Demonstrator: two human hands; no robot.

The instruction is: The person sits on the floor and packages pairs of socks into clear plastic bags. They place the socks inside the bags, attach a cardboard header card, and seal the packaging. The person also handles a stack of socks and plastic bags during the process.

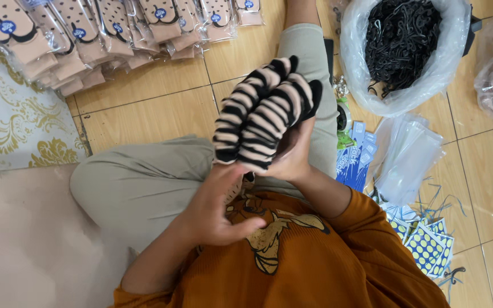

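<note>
Holding the soft, light striped socks point(263, 114) bunched in my right hand point(292, 157), clamped at their cuffs, my left hand point(215, 211) open just below, they'd flop unless pinched there.

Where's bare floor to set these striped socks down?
Bare tile lies between the packaged sock row and the person's knee. The patterned mat at far left is free too. The other side is crowded: bag of black hooks, clear sleeves, blue cards, sticker sheets.

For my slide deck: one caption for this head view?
Seated person's right hand holds striped socks; left hand touches their cuffs.
</note>
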